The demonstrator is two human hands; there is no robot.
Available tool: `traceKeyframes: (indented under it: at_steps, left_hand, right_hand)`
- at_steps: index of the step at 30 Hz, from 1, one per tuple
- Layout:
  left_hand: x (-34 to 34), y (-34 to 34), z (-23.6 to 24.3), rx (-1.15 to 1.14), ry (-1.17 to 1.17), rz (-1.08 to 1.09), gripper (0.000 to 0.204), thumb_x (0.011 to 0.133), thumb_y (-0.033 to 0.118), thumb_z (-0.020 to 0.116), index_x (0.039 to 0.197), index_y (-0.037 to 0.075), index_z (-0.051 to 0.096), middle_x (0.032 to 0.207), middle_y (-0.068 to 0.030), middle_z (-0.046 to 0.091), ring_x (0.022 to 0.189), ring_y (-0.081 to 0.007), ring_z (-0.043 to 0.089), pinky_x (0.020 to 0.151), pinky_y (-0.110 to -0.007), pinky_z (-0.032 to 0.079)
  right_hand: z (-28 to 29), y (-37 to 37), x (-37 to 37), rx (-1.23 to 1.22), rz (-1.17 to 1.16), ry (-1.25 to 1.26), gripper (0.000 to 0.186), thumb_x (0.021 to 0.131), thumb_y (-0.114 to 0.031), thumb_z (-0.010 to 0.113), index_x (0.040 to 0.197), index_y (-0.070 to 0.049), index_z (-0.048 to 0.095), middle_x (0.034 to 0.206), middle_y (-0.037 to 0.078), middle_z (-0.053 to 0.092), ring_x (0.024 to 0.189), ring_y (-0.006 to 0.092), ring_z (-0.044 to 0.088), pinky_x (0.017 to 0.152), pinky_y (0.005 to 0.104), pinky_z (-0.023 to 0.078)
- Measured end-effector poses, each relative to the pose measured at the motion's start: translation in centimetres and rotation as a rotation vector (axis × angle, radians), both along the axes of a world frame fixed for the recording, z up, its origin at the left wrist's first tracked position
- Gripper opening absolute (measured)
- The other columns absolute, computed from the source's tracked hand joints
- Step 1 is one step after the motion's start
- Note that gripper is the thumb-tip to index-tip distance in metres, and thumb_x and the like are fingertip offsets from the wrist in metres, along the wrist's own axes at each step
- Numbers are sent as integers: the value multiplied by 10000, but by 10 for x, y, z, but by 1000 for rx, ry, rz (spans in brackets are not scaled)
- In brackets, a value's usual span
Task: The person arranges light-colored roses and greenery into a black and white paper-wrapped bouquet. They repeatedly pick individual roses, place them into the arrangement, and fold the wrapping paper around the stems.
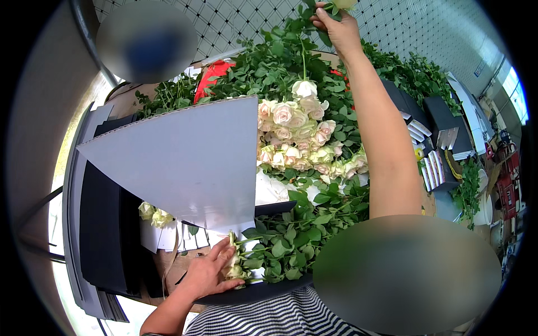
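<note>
Roses (234, 273) lie at three o'clock of our left hand (211, 273), heads toward nine, stems toward three; this nearer hand touches them, fingers spread, while our right hand (335, 25), toward one o'clock, pinches a single rose (343, 4).

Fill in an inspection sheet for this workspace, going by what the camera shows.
Surface: brown table, visible only in patches between materials.
Job's things: pale pink and cream roses massed ahead, with leafy stems in front of the person.
Clutter: black boards on the left; grey cardboard sheet beside the roses; white papers under two loose cream blooms.
Hands: left hand touches rose heads at the stems' left end; right hand, reaching far forward, holds a pale rose.
Cables: none identifiable with certainty.
Surroundings: diamond-patterned surface beyond the table; two blurred ovals hide parts of the view.
</note>
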State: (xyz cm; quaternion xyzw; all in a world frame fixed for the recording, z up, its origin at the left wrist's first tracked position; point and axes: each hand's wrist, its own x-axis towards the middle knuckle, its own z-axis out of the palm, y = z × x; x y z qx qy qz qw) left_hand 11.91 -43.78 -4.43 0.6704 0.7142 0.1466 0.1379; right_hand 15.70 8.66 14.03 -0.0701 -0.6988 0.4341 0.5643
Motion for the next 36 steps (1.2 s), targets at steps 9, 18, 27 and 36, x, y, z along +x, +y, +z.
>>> traceKeyframes:
  at_steps: [9, 18, 27, 36]
  left_hand:
    - [0, -4, -4, -21, 35, -6, 838, 758, 599, 687, 1312, -3, 508, 1428, -152, 414, 936, -337, 667, 731, -396, 560]
    - [2, -5, 5, -126, 36, -29, 853, 769, 592, 677, 1333, -17, 480, 1458, -172, 372, 954, -357, 657, 756, -402, 556]
    - [2, -4, -7, -76, 19, -15, 839, 749, 587, 692, 1316, -6, 512, 1444, -161, 407, 979, -353, 654, 790, -417, 537]
    - [-1, -3, -5, -62, 0, -47, 822, 777, 542, 669, 1339, -25, 473, 1455, -189, 380, 913, -345, 661, 744, -412, 547]
  right_hand:
    - [33, -45, 12, 228, -49, 61, 246, 881, -234, 694, 1017, -29, 689, 890, 65, 718, 783, 130, 699, 729, 260, 540]
    - [88, -37, 38, 101, -153, 186, 177, 905, -102, 651, 1020, 31, 640, 836, 94, 676, 758, 183, 677, 683, 291, 564]
    - [93, -42, 64, 342, -187, 118, 187, 883, -77, 669, 1047, 0, 624, 899, 68, 652, 829, 160, 649, 746, 308, 572]
    - [102, -241, 157, 1057, -565, 41, 244, 831, -56, 667, 1074, -37, 681, 958, 86, 689, 813, 162, 645, 721, 260, 500]
